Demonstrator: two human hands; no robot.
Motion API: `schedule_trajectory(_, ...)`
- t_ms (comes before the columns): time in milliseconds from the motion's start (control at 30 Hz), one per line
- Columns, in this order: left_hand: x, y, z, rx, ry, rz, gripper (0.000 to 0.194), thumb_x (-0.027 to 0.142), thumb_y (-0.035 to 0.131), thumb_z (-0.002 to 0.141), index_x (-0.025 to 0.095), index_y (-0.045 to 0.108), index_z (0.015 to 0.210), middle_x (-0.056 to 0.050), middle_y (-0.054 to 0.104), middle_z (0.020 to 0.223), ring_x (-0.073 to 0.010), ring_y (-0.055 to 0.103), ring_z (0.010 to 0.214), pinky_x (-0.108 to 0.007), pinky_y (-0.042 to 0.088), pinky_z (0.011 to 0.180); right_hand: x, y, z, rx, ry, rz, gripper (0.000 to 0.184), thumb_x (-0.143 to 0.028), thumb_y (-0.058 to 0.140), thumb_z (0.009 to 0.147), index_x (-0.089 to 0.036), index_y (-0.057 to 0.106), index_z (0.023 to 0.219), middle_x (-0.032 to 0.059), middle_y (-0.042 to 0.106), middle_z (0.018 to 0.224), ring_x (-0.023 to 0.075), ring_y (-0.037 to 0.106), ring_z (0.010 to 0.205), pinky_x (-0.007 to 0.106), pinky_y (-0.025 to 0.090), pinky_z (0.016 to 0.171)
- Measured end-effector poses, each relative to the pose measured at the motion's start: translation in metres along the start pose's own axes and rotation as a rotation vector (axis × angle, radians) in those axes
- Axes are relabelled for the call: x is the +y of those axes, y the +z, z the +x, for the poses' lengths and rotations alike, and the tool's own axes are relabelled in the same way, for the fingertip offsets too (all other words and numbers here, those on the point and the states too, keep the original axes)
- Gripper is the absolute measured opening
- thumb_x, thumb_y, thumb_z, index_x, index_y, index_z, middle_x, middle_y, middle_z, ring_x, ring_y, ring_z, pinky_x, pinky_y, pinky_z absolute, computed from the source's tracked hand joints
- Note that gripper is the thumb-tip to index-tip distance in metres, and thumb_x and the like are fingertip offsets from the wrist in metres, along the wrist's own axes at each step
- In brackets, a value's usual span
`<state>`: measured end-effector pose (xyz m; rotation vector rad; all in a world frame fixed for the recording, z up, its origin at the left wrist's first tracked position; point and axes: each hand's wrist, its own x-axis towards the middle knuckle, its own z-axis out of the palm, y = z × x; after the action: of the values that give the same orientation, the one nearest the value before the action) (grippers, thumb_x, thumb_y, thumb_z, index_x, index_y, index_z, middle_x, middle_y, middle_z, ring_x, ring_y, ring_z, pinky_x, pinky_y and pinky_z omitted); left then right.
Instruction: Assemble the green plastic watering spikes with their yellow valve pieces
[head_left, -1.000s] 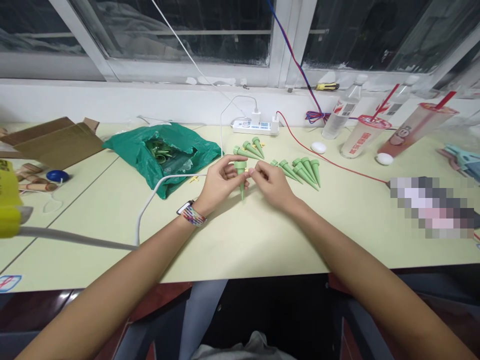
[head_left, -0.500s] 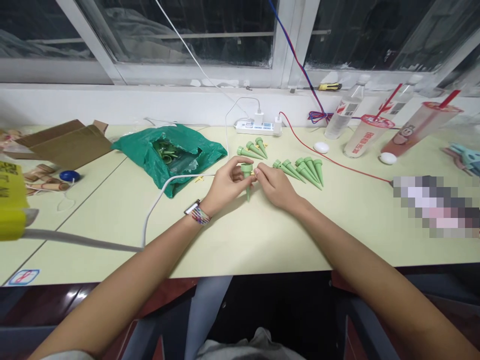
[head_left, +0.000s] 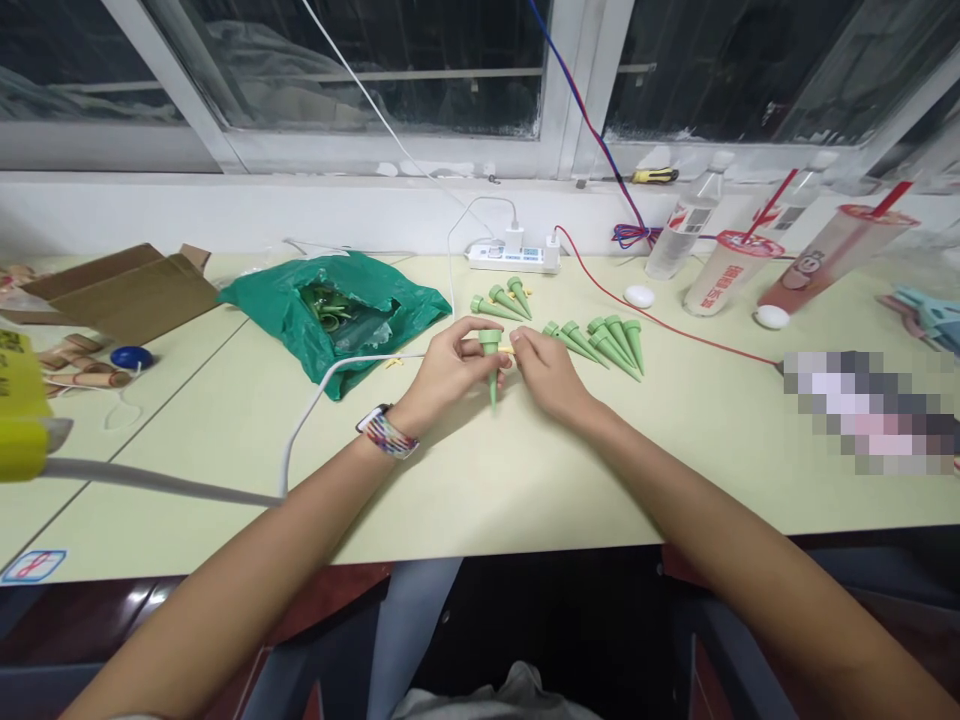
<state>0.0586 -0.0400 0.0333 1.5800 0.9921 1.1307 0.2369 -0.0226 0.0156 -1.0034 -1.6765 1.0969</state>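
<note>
One green spike [head_left: 490,342], point down, between the bench's [head_left: 525,490] front and back edges: gripped by our left hand [head_left: 453,366]. One yellow piece [head_left: 507,350], at its side: pinched by our right hand [head_left: 551,372]. We should hold both steady and square.

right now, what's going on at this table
A person's left grip holds a green spike point down. The right grip pinches a small yellow piece beside the spike; whether the two are joined, I cannot tell. More green spikes lie on the table beyond, and an open green bag lies to the left.
</note>
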Motion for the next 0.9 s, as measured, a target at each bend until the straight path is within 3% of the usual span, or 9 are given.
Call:
schedule_trajectory(100,0.001,0.002,0.003,-0.092,-0.199,-0.349,0.034,0.032,0.086,0.078,0.018,0.068,0.103,-0.004,0.073,0.085,-0.0154,0.069,0.070,-0.031,0.058,0.069,-0.003,-0.004,-0.006,0.067,-0.284,-0.365,0.031,-0.045,0.042,0.107,-0.025,0.040,0.083,0.0006,0.053,0.074,0.0192,0.047,0.067,0.030,0.031,0.066)
schedule_trajectory(233,0.002,0.004,0.003,-0.067,-0.172,-0.362,0.035,0.033,0.088,0.078,0.017,0.069,0.102,-0.003,0.071,0.081,-0.0146,0.068,0.069,-0.030,0.059,0.069,-0.004,-0.004,-0.006,0.055,-0.343,-0.369,0.029,-0.040,0.040,0.108,-0.024,0.042,0.083,0.0005,0.056,0.075,0.0181,0.048,0.067,0.030,0.033,0.067)
schedule_trajectory(333,0.002,0.003,-0.001,0.016,0.031,-0.059,0.040,0.033,0.081,0.084,0.020,0.066,0.119,0.000,0.069,0.077,-0.0171,0.070,0.069,-0.032,0.059,0.071,-0.002,0.002,-0.002,0.051,-0.182,-0.087,0.039,-0.049,0.043,0.106,-0.024,0.041,0.076,-0.0022,0.047,0.066,0.0157,0.043,0.061,0.028,0.033,0.062)
schedule_trajectory(467,0.001,-0.003,-0.006,0.065,0.377,0.488,0.037,0.022,0.071,0.089,0.024,0.069,0.126,-0.007,0.077,0.106,-0.0216,0.073,0.093,-0.036,0.056,0.088,-0.001,0.009,0.004,-0.112,0.212,0.310,0.048,-0.058,0.048,0.101,-0.027,0.029,0.071,-0.0096,0.022,0.056,0.0111,0.019,0.047,0.027,0.020,0.048)
schedule_trajectory(533,0.002,-0.004,-0.006,0.056,0.425,0.566,0.036,0.019,0.069,0.088,0.025,0.071,0.123,-0.007,0.077,0.112,-0.0224,0.072,0.098,-0.038,0.055,0.094,0.000,0.009,0.003,-0.114,0.221,0.300,0.047,-0.060,0.046,0.102,-0.027,0.031,0.071,-0.0094,0.023,0.056,0.0113,0.020,0.046,0.027,0.021,0.047)
schedule_trajectory(633,0.005,-0.002,-0.003,0.072,0.193,0.269,0.035,0.025,0.074,0.086,0.023,0.070,0.120,-0.003,0.074,0.088,-0.0193,0.071,0.078,-0.034,0.057,0.078,0.000,0.005,-0.001,0.028,-0.064,-0.031,0.042,-0.055,0.041,0.106,-0.025,0.041,0.077,-0.0031,0.043,0.063,0.0150,0.039,0.055,0.028,0.030,0.056)
schedule_trajectory(767,0.008,0.003,0.002,-0.076,-0.218,-0.349,0.029,0.030,0.085,0.077,0.017,0.069,0.096,-0.003,0.068,0.080,-0.0148,0.067,0.069,-0.029,0.057,0.066,-0.001,-0.002,-0.007,0.054,-0.364,-0.489,0.026,-0.038,0.039,0.108,-0.024,0.045,0.087,0.0029,0.059,0.081,0.0187,0.050,0.071,0.031,0.031,0.066)
schedule_trajectory(833,0.008,0.004,0.002,-0.086,-0.252,-0.428,0.030,0.030,0.088,0.074,0.017,0.067,0.090,-0.003,0.069,0.081,-0.0139,0.066,0.069,-0.028,0.057,0.065,-0.002,-0.003,-0.008,0.039,-0.364,-0.478,0.027,-0.037,0.037,0.109,-0.024,0.044,0.086,0.0026,0.060,0.080,0.0187,0.051,0.070,0.031,0.032,0.067)
schedule_trajectory(900,0.008,0.004,0.002,-0.062,-0.173,-0.343,0.034,0.032,0.088,0.076,0.018,0.068,0.100,-0.002,0.069,0.080,-0.0147,0.067,0.068,-0.029,0.058,0.067,-0.002,0.000,-0.007,0.024,-0.315,-0.340,0.030,-0.038,0.037,0.109,-0.024,0.045,0.084,0.0013,0.060,0.076,0.0185,0.052,0.071,0.030,0.035,0.069)
